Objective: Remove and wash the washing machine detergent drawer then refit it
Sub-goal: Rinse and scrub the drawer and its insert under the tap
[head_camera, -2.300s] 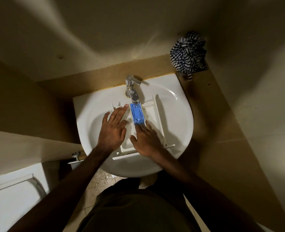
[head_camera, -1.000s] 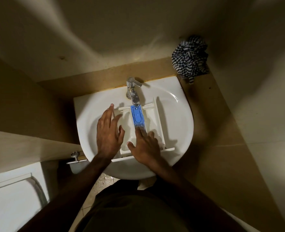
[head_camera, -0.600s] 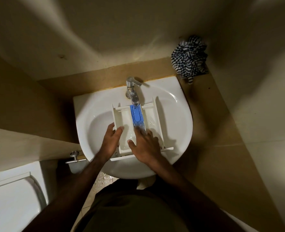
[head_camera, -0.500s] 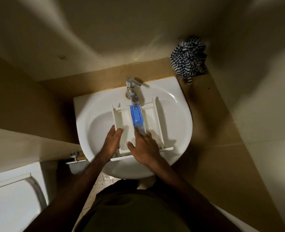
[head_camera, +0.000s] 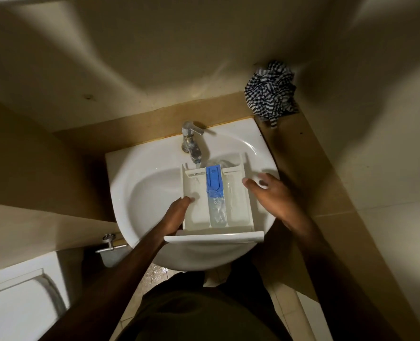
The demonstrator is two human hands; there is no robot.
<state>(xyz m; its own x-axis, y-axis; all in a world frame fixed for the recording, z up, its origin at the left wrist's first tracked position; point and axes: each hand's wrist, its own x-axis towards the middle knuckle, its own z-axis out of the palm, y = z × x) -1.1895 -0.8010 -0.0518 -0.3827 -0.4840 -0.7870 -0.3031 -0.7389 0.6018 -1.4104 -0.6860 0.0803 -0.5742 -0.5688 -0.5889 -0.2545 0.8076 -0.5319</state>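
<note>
The white detergent drawer (head_camera: 194,215) lies in the white sink (head_camera: 142,193), its front panel toward me. A blue insert (head_camera: 213,179) covers the far half of its middle compartment. Water runs from the tap (head_camera: 191,147) into the drawer's far left corner. My left hand (head_camera: 177,212) grips the drawer's left wall, thumb inside the left compartment. My right hand (head_camera: 270,193) hovers blurred over the drawer's right wall and the sink rim, fingers spread, holding nothing.
A crumpled black-and-white striped cloth (head_camera: 270,94) sits on the tan ledge at the back right. A toilet (head_camera: 19,299) stands at the lower left. A metal fitting (head_camera: 110,244) sticks out under the sink's left side. The floor tiles (head_camera: 154,274) below look wet.
My right hand left the drawer's middle compartment and swung out to the right side. The drawer shifted right under the tap. My left hand keeps its grip on the left wall.
</note>
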